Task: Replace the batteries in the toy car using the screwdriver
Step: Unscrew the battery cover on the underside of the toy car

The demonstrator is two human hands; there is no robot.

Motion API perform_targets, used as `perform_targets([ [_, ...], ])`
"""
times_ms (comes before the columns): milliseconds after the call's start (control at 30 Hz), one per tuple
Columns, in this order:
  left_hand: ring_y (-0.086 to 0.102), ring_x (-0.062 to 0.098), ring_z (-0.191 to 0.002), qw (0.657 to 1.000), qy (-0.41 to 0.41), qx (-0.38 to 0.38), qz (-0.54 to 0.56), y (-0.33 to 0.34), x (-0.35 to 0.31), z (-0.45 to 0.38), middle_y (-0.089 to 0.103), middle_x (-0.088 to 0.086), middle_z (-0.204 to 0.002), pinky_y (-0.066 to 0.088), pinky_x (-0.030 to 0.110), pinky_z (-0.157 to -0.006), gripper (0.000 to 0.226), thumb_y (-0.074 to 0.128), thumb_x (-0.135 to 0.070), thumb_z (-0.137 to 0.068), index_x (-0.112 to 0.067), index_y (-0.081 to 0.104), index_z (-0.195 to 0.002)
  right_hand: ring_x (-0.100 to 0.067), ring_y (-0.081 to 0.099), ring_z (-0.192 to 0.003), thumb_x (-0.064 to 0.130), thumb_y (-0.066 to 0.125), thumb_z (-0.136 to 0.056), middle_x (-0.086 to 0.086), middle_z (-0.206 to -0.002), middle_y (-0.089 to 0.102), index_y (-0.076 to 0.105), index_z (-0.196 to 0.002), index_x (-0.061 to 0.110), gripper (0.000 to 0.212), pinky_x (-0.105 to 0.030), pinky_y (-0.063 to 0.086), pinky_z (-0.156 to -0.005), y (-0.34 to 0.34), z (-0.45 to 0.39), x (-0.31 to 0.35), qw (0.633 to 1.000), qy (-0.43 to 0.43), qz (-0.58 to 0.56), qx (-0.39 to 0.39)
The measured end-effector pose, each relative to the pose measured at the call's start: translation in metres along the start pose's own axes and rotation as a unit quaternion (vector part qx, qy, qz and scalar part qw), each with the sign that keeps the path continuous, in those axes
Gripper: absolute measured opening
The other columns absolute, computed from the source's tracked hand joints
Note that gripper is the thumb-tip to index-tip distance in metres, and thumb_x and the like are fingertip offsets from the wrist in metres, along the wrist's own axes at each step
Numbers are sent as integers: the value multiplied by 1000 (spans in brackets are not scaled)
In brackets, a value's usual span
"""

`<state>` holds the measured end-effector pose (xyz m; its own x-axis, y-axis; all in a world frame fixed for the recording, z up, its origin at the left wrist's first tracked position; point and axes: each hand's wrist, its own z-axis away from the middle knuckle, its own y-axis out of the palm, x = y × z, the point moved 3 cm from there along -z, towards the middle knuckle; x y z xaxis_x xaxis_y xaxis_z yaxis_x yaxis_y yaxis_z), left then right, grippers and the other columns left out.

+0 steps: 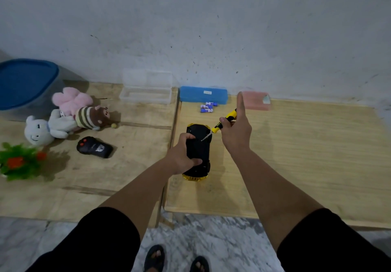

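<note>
From the head view, we see the car [197, 145] lying upside down on the right-hand surface [296, 155], with its black belly up. Its long side runs away from us, one yellow end near us and the other end toward the wall.

Our left hand [183, 155] is the grip on the car. Its fingers and thumb curl over the left side of the belly and hold the car down. This hand is the nearer one to the car, because it is on it.

Our right hand [234, 132] holds the screwdriver [220, 124]. The thumb and curled fingers pinch the yellow and black handle, and the first finger sticks straight up. The hand sits just to the right of the car, past its far half.

The screwdriver slants down and to the left from this hand. Its thin tip meets the black belly near the far middle, just beside our left thumb. We think a screw is there, but it is too small for us to see.

So the car lies down and to the left of the right hand's grip. We think the next move is to turn the screwdriver while the left hand keeps the car from sliding.

Two batteries [208, 106] wait near the wall, well past the car.
</note>
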<state>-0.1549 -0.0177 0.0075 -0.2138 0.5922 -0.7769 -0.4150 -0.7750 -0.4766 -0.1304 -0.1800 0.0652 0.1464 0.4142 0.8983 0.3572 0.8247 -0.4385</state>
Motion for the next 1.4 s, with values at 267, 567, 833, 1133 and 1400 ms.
perform_targets([
  [267,52,23,-111,1000,5,1,13,-2,-5,1,49,7,-127,50,33,-90,71,74,-14,-79,-25,25,-130,-25,59,-83,5,57,-90,-15,-91,56,13,-147,39,80,-34,50,-86,1,-3,2,1000,-4,1,1],
  [567,49,19,-105,1000,9,6,16,-7,-13,5,43,0,-117,48,26,-79,70,73,-12,-80,-24,27,-132,-23,58,-84,4,57,-90,-13,-93,56,14,-147,39,79,-36,51,-88,1,-3,8,1000,-14,6,-5],
  [833,50,20,-107,1000,7,7,26,-9,-14,8,45,-1,-116,51,30,-85,70,74,-13,-79,-24,28,-131,-23,59,-82,5,57,-90,-16,-91,57,14,-146,40,79,-39,52,-86,1,-2,10,1000,-14,11,-13],
  [1133,51,21,-105,998,-14,12,55,-10,-15,10,46,2,-118,51,26,-72,70,74,-13,-79,-24,29,-131,-18,55,-80,2,58,-88,0,-93,53,20,-146,39,78,-26,46,-82,2,6,23,994,-96,32,29],
  [1400,54,24,-105,998,-18,-5,65,-7,-11,10,50,5,-125,53,28,-67,69,75,-14,-77,-24,30,-128,-11,52,-75,-3,54,-87,3,-92,53,27,-143,31,70,-13,43,-70,8,15,37,968,-184,86,146],
])
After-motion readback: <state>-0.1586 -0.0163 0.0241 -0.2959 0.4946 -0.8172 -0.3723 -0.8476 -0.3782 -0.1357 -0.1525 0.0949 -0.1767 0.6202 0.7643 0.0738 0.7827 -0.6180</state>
